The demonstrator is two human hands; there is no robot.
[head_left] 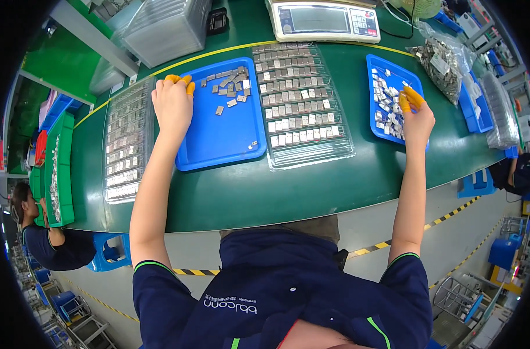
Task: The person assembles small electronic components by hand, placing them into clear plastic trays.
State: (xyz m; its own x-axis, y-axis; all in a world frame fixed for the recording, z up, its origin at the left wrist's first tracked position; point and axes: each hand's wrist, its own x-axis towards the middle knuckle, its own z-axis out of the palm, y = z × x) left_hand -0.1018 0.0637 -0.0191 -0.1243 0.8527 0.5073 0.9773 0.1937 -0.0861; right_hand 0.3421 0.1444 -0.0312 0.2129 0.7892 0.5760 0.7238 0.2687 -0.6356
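Observation:
My left hand [173, 107] is at the left edge of a large blue tray [218, 136]. Its fingers, in yellow finger cots, are curled together, and whatever they hold is hidden. Small grey rectangular metal parts [232, 103] lie scattered in the tray's upper half. Over a smaller blue tray [416, 75], my right hand [418, 116] has its yellow-tipped fingers drawn together; their grip is too small to make out. White parts with thin wires [387, 96] lie loose in that tray. Between the trays is a clear plastic blister tray [311, 156] with rows of the grey and white parts.
Another filled blister tray [128, 157] lies left of my left forearm. Behind stand stacked clear trays [163, 35] and a weighing scale [326, 22]. At right are a bag of metal parts [439, 67] and a blue bin [477, 110]. A co-worker [50, 238] sits far left beside green bins [58, 168].

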